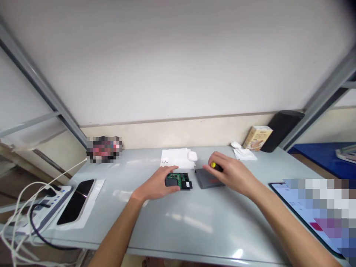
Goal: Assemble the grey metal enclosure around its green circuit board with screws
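Green circuit board [182, 180], with black parts and a small white label, sits between the left hand's [158, 183] thumb and fingers, over the glossy grey-blue table [167, 226]. The right hand [230, 171] grips a yellow-ended black tool [216, 167] above a dark grey case [207, 180], partly covering it. Behind them lie white paper [175, 156] with small dark pieces [165, 162] and a rounded white case [192, 155]. Farther out are a phone [76, 202] and power strip [57, 207] at left, a yellow box [258, 138] and tablet [300, 215] at right, and a pale wall [178, 66] beyond.
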Motion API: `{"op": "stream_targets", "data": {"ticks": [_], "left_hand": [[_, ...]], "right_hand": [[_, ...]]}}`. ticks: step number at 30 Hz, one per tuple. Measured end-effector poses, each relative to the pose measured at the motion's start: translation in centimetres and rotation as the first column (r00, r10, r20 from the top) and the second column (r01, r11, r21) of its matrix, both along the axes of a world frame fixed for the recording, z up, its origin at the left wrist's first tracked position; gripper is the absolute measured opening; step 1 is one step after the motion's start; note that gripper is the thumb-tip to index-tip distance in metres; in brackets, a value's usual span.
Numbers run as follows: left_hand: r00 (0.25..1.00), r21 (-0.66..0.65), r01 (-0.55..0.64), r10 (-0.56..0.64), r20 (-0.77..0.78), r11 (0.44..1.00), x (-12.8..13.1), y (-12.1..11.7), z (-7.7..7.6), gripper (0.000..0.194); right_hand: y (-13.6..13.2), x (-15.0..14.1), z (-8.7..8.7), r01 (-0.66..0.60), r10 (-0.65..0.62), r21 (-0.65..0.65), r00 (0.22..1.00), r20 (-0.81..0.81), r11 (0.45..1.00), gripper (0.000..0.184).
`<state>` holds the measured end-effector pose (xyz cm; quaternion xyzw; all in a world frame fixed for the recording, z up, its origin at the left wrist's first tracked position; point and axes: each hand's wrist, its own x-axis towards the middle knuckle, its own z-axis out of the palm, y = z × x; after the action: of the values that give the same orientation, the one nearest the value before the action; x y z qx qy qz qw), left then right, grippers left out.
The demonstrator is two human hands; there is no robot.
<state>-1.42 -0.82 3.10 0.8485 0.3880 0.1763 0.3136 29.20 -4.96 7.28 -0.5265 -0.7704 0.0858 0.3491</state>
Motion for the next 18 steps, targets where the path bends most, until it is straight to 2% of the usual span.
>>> {"op": "stream_targets", "data": {"ticks": [2,4,7,10,15,18], "left_hand": [[0.998,-0.002,0.053,-0.053,-0.029,0.999,-0.4,0.0,0.2,0.083],[0.997,-0.002,0.057,-0.057,-0.057,0.998,-0.8,0.0,0.2,0.088],[0.992,-0.001,0.012,-0.012,-0.128,1.0,-1.3,0.2,0.3,0.089],[0.985,-0.005,-0.023,0.022,-0.169,1.0,-1.6,0.5,0.4,0.08],[0.989,-0.005,0.015,-0.016,-0.146,1.0,-1.7,0.9,0.4,0.063],[0.992,-0.006,0.036,-0.036,-0.12,0.999,-1.8,1.1,0.2,0.067]], "right_hand": [[0.4,1.3,-1.6,0.001,0.028,-0.17,0.985,0.171,0.985,0.027],[0.5,2.3,-2.8,0.002,0.073,-0.282,0.965,0.253,0.959,0.027],[0.2,3.1,-3.2,-0.008,0.132,-0.412,0.953,0.274,0.911,0.053],[-0.2,3.1,-2.4,0.026,0.126,-0.446,0.943,0.309,0.894,0.058],[-0.6,1.7,-0.8,0.007,0.164,-0.521,0.945,0.282,0.854,0.051],[-0.6,0.6,-0.9,-0.04,0.18,-0.477,0.951,0.251,0.878,0.052]]}}
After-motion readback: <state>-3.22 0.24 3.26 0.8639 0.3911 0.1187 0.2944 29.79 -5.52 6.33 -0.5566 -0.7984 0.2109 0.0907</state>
